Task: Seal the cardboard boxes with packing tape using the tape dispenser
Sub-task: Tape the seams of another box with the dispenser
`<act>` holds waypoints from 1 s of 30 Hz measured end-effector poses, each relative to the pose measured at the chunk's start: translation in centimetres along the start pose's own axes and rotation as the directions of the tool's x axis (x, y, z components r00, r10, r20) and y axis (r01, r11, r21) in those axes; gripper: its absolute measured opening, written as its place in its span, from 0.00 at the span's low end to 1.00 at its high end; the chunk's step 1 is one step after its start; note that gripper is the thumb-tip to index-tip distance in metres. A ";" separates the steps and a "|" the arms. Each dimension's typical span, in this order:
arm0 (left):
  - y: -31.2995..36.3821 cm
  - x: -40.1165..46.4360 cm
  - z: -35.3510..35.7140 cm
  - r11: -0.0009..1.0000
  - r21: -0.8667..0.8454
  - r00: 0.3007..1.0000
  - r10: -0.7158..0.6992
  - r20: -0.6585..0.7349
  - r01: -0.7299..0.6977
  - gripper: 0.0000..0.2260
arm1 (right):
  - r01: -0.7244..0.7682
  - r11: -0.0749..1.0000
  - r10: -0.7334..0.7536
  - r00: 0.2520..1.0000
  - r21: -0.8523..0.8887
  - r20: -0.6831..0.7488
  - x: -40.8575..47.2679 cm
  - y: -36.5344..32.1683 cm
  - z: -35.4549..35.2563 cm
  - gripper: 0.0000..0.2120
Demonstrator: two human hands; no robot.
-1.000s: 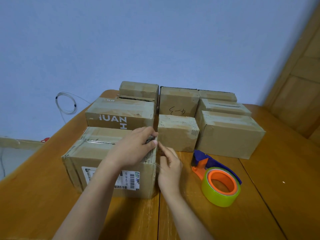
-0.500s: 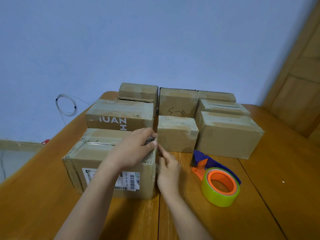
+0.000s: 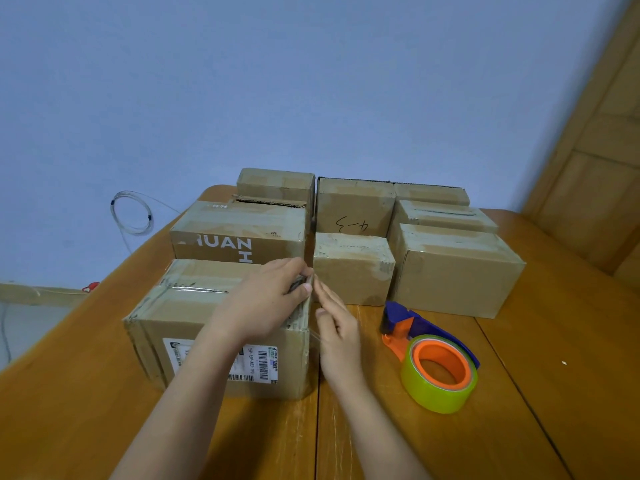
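On a wooden table (image 3: 519, 427), cardboard boxes stand packed together against a blue wall (image 3: 311, 81). Nearest is the front box (image 3: 180, 317), at about 8 o'clock from the middle of the view, with a shipping label (image 3: 258, 362) on its near face and clear tape (image 3: 197, 289) along its top seam.

Left hand (image 3: 263, 306) lies over the top right edge of the front box, fingers curled over the rim and thumb pressed at the corner, gripping the edge there. Right hand (image 3: 337, 327) stands just beside the box's right side, fingers fairly straight and together, tips up at the same corner, touching or nearly touching the left thumb. A thin clear strip seems to run down the box side by this hand, but whether the fingers pinch it cannot be told.

Tape dispenser (image 3: 429, 344) lies on its side on the table at 4 o'clock from the hands, apart from both, blue and orange with a yellow-green roll (image 3: 438, 393) facing up.

Behind the front box, at 12 o'clock, sits a box printed "UAN" (image 3: 239, 233). A small box (image 3: 353, 268) stands at 1 o'clock from the hands, a box marked by pen (image 3: 353, 209) behind it, and a big box (image 3: 457, 271) at 2 o'clock. A coil of wire (image 3: 131, 213) hangs on the wall at 10 o'clock.
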State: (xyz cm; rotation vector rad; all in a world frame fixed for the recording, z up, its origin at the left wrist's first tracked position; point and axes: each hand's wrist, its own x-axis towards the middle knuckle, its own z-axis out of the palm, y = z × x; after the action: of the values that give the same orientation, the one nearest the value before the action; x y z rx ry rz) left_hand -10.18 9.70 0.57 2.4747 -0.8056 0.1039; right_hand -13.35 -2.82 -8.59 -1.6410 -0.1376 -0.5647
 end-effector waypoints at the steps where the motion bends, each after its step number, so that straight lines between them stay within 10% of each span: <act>1: 0.0 0.0 0.0 1.000 0.006 1.000 0.005 -0.004 -0.005 0.12 | 0.030 0.999 -0.030 1.000 -0.027 0.003 0.0 0.1 0.0 0.21; 12: 0.0 0.1 0.0 1.000 0.013 1.000 0.009 0.006 -0.009 0.13 | 0.370 0.924 -0.381 0.913 -0.098 -0.144 -1.7 -0.3 -0.5 0.16; 30: 0.0 0.0 -0.1 1.000 0.019 1.000 0.009 0.010 -0.010 0.13 | 0.378 0.911 -0.400 0.906 -0.163 -0.138 -3.2 -1.1 0.0 0.09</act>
State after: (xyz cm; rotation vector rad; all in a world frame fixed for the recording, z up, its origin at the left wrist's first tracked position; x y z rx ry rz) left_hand -10.17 9.75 0.66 2.4910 -0.8242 0.1031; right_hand -16.63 -1.92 -8.98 -1.6957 -0.3139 -1.0362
